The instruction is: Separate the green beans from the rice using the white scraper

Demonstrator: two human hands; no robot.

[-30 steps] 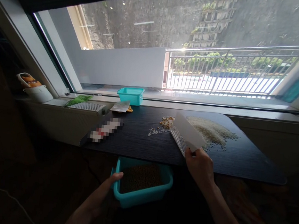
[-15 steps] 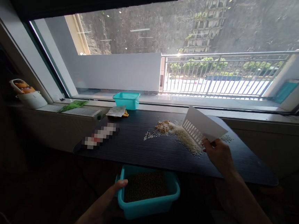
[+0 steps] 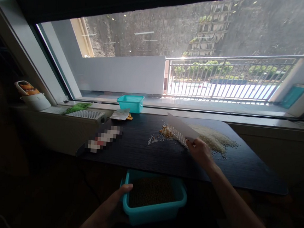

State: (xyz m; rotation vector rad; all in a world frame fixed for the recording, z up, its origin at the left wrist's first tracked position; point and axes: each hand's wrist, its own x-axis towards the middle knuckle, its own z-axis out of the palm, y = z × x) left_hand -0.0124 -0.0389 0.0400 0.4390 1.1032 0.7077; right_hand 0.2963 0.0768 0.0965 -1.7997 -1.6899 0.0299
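Observation:
In my left hand [image 3: 118,198] is the left rim of a teal plastic tub [image 3: 154,211], thumb over the edge, just below the table's front edge. Small brown pellets or grains [image 3: 153,192] fill part of the tub. My right hand [image 3: 200,153] grips the near end of a white slotted plastic sheet [image 3: 184,130], which stands tilted on the table with its slotted edge down. Yellow kernels [image 3: 166,131] and scattered pale grains [image 3: 155,140] lie to its left. To its right spreads a wide layer of rice-like white grains [image 3: 214,135], partly behind my hand.
The dark table [image 3: 135,151] stands against the window. At its back left are a second teal tub [image 3: 131,104] and a paper packet [image 3: 120,114]. A blurred-out item [image 3: 104,140] lies at the left. Further left, a radiator [image 3: 85,114] carries green cloth or netting and a white pot [image 3: 36,101].
My right hand has moved the white slotted sheet leftward to the yellow kernels. White grains now spread across the table to its right. The left hand still holds the tub.

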